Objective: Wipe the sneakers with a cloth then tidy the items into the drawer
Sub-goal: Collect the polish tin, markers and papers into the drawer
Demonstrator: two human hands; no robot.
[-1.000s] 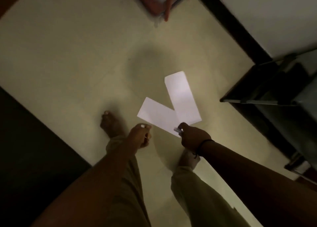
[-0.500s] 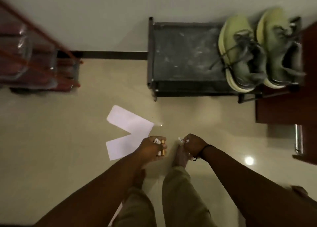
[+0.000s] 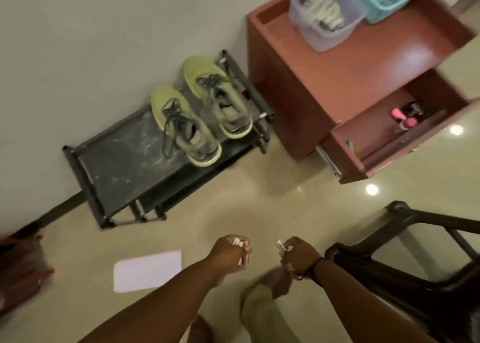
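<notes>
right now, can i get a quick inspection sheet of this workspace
surface: glossy beige floor
job's things: sneakers on black shoe rack; drawer open
clutter: white paper on floor; two baskets on cabinet
grippers: left hand grips small tubes; right hand pinches a small white item
cables: nothing seen
surroundings: pale wall, dark chair on the right

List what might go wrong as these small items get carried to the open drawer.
1. The left hand grips several small tubes at once; one could slip out on the way.
2. The white paper lies on glossy floor near the feet, a possible slip.
3. The dark chair stands between the right hand and the open drawer, so a bump seems possible.
</notes>
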